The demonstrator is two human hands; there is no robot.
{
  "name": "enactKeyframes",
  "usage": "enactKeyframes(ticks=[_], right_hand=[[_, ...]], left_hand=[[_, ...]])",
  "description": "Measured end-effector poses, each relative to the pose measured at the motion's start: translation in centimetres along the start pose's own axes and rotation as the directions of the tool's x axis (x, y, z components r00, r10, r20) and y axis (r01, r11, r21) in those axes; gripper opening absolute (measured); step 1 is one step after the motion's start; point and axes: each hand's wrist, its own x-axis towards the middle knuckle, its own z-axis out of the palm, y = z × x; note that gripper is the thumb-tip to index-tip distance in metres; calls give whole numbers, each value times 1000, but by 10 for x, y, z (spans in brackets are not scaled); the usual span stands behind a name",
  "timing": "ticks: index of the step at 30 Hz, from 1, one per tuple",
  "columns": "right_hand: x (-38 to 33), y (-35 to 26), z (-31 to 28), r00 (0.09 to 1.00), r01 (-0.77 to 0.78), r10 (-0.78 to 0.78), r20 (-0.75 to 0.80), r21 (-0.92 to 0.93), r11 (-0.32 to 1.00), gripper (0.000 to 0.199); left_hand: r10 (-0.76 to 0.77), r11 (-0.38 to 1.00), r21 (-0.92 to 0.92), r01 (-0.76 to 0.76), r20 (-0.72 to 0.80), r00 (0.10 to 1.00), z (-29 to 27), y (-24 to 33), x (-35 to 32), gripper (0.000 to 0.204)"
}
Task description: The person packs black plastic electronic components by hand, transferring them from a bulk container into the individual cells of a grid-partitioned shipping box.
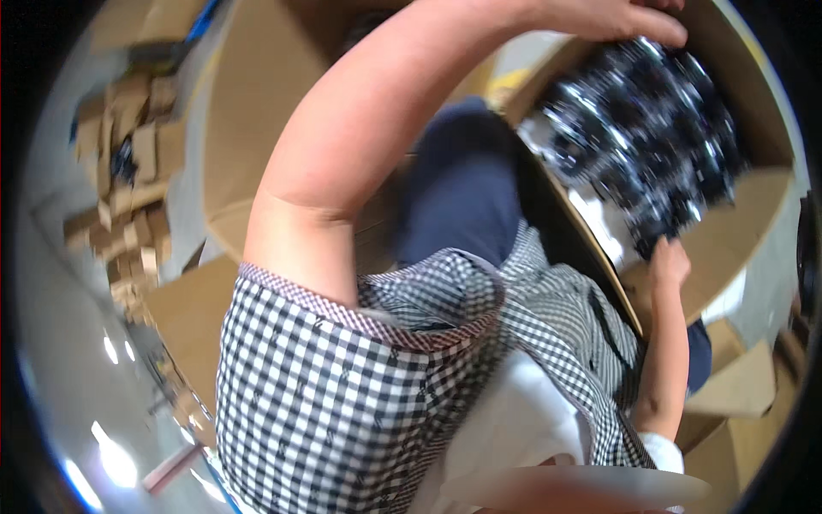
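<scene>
A shiny, clear plastic tray (634, 128) with several dark round pieces in it lies tilted at the mouth of a cardboard box (758, 210). My left arm reaches across from the left, and my left hand (616, 19) grips the tray's far edge; some of its fingers are cut off by the top of the picture. At the near corner, my right hand (670, 261) is closed on the tray's rim. Glare and motion blur hide what exactly the dark pieces are. Something white (597, 224) shows under the tray, inside the box.
My legs in dark trousers (462, 180) are beside the box. Another large open carton (257, 111) stands to the left. Flattened cardboard pieces (137, 163) are piled on the grey floor (60, 283) farther left. More cardboard flaps (732, 381) lie at the lower right.
</scene>
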Motion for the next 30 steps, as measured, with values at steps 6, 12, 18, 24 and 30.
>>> enactKeyframes(ticks=[6, 12, 18, 24, 30], right_hand=[[-1, 14, -4, 987, 76, -47, 155, -185, 980, 21], [-51, -22, -101, 979, -11, 20, 200, -47, 999, 22], [-63, -7, -109, 985, -65, 70, 161, -33, 997, 31], [-81, -12, -119, 987, -20, 15, 161, 29, 999, 34], [-75, 48, -68, 990, -54, 23, 136, 231, 971, 28]], left_hand=[[-314, 868, 149, 473, -574, 756, -144, -35, -179, 30], [-796, 232, 70, 970, -559, 231, -150, -151, -429, 33], [-910, -292, 349, 890, -387, -147, -27, -159, -496, 52], [-819, -287, 598, 748, -558, 132, -38, -169, -541, 79], [-920, -143, 617, 774, -372, 127, -29, -191, -502, 88]])
